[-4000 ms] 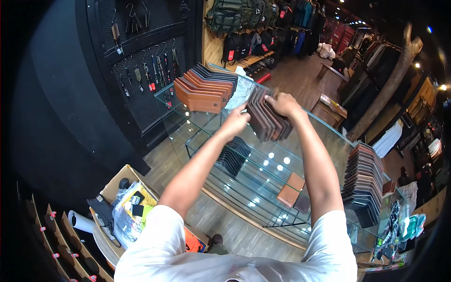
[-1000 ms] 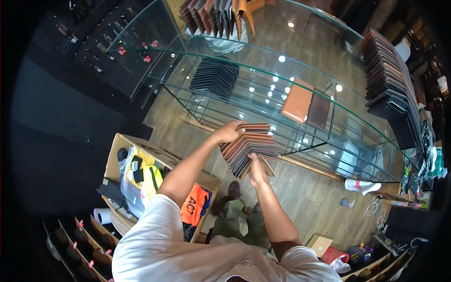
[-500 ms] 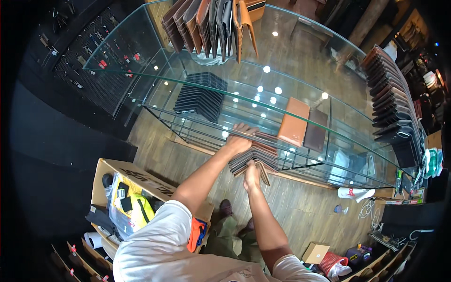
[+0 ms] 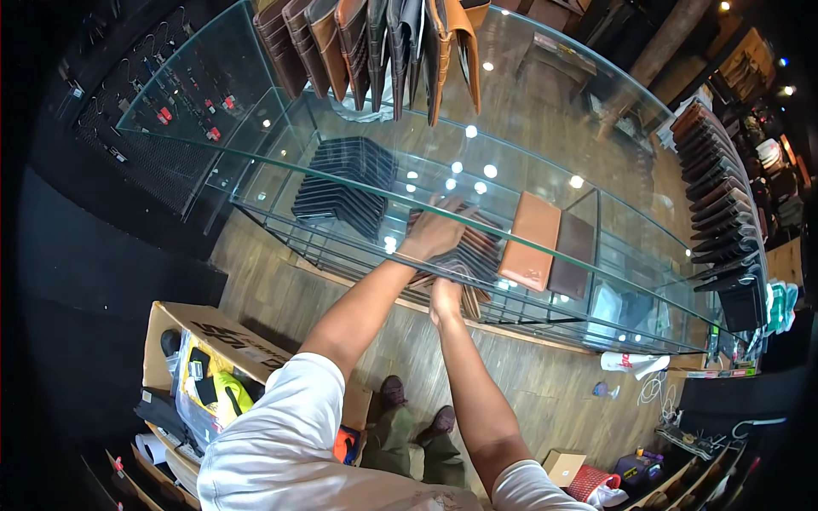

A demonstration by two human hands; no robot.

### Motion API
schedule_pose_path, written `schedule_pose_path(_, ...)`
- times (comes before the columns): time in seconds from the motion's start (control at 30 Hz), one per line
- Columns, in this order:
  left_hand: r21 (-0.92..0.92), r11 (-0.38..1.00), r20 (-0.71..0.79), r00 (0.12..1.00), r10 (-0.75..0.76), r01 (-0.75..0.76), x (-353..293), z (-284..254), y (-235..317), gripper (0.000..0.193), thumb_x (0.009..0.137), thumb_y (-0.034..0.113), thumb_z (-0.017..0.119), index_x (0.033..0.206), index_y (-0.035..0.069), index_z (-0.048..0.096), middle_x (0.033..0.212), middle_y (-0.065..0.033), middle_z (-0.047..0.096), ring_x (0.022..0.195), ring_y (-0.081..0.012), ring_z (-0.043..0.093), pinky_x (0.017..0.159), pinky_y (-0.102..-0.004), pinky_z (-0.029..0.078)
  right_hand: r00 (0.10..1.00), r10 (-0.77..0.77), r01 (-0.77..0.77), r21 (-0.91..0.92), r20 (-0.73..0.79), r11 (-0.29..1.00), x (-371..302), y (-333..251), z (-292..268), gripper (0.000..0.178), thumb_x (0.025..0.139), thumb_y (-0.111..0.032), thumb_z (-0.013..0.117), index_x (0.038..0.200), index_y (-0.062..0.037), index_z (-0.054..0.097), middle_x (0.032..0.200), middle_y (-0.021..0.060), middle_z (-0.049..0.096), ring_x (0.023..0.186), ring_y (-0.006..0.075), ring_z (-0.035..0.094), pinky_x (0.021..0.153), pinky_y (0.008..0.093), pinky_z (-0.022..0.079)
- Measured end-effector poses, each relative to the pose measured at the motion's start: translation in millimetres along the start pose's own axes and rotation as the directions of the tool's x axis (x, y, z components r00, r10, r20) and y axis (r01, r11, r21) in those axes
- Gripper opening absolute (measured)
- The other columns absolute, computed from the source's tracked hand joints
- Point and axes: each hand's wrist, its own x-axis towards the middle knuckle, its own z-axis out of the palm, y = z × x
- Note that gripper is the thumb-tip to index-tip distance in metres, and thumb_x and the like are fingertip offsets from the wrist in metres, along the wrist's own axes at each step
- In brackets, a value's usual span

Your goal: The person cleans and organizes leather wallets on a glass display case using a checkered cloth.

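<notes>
Leather wallet stack [image 4: 482,255]: many brown and dark folded wallets nested in a bent row, between both hands at the glass case's near edge, left of its middle; whether the shelf bears it, I cannot tell.
Left hand [image 4: 434,232]: holding the stack from above, its fingers beneath the top pane.
Right hand [image 4: 446,300]: closed on the stack's near end.
Top pane [image 4: 545,140]: its near edge passes over the left fingers, in the way from above.
Left neighbour: black wallets [image 4: 341,194] in a bent row on the shelf below, toward the left end.
Right neighbours: tan wallet [image 4: 530,243] and dark brown wallet [image 4: 573,260], flat and side by side.
Far edge: brown, black and tan wallets [image 4: 349,47] standing on top, left of the middle.
Right edge: long row of brown and black wallets [image 4: 720,204].
Floor: open cardboard box [image 4: 156,345] by the person's left; small carton [image 4: 564,467] and red basket [image 4: 586,483] to the right.
</notes>
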Motion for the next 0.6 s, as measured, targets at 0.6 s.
schedule_pose_path(0.6, -0.196, 0.973, -0.216, 0.962, -0.165, 0.123, -58.3, -45.1, 4.3, 0.045, 0.093, 0.020, 0.057, 0.137, 0.010, 0.055, 0.146, -0.0171, 0.048, 0.140, -0.0418, 0.036, 0.117, -0.0520, 0.026, 0.842, -0.509, 0.444, -0.762, 0.176, 0.472, -65.2, -42.9, -82.1, 0.033, 0.078, -0.014, 0.079, 0.100, 0.0011, 0.061, 0.096, 0.0188, 0.062, 0.089, 0.0351, 0.062, 0.078, 0.0428, 0.049)
